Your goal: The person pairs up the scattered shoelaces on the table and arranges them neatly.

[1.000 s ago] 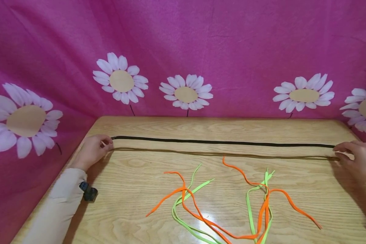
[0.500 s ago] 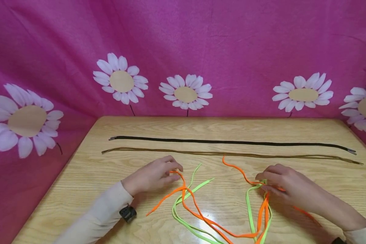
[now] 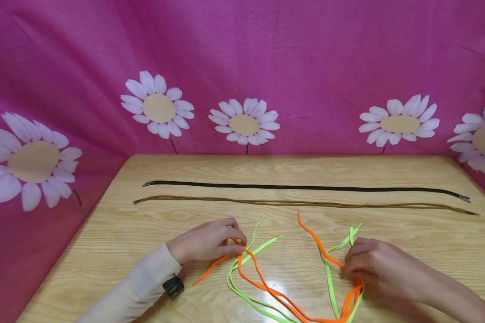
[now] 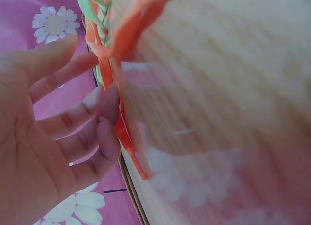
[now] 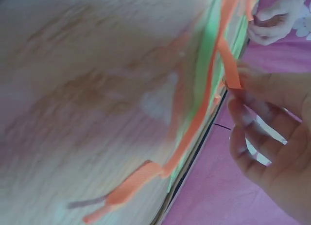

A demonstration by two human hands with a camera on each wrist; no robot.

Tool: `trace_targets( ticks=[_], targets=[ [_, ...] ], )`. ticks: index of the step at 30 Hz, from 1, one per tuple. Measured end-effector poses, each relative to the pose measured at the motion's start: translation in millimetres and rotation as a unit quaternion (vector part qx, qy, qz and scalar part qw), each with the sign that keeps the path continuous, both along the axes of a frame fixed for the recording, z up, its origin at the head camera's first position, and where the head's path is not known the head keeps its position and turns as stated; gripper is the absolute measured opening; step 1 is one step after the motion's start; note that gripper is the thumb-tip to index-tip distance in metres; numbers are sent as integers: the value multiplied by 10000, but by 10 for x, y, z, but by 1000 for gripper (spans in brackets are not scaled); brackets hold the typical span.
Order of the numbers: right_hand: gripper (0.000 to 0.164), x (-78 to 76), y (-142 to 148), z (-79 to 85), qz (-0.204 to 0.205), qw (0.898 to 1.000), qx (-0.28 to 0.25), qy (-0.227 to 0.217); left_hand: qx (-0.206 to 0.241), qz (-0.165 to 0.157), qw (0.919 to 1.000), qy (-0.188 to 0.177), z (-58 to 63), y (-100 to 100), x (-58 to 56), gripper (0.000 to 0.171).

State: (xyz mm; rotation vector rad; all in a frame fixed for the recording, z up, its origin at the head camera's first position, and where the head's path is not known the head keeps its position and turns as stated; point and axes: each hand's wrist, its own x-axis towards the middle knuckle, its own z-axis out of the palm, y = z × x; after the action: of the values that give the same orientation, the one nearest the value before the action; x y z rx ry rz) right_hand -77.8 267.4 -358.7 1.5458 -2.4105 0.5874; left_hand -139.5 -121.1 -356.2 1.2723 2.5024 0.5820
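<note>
Wood-grain table [image 3: 226, 169]; across it, black laces [image 3: 287, 186], brown laces [image 3: 347, 206]; nearer, green laces [image 3: 266, 244], orange laces [image 3: 313, 234]

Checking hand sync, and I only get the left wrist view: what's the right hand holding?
Observer: The right hand pinches an orange lace.

Operator: Any green near it?

Observer: Yes, two green tips show just beyond that hand in the head view.

Operator: Past the brown laces, anything?

Observer: Black laces, stretched nearly straight across the table on the far side of the brown laces.
</note>
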Motion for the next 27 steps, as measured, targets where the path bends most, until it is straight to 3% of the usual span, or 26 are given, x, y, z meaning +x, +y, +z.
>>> trace_targets(
  ticks=[7, 11, 15, 19, 23, 25, 27],
  targets=[
    [45, 44, 15, 43, 220, 9992, 80, -327, -71, -156, 9998, -110, 4, 22, 21, 14],
    [45, 52, 69, 47, -60, 9984, 188, -533, -67, -337, 9994, 36, -1, 37, 30, 13],
    [48, 51, 146, 75, -352, 9970, 206, -653, -2, -490, 9979, 412, -4, 51, 39, 17],
    [52, 43, 233, 91, -589, 9967, 191, -524, -12, -549, 9956, 755, -10, 50, 49, 15],
    [51, 38, 311, 53, -844, 9949, 390, -400, 39, -497, 9949, 871, -10, 30, 57, 14],
    [44, 44, 352, 27, -957, 9917, 578, -642, 53, -493, 9956, 798, -14, 12, 55, 15],
    [35, 57, 410, 16, -1106, 9834, 816, -1185, -20, -461, 9969, 629, -11, -14, 54, 15]
  ],
)
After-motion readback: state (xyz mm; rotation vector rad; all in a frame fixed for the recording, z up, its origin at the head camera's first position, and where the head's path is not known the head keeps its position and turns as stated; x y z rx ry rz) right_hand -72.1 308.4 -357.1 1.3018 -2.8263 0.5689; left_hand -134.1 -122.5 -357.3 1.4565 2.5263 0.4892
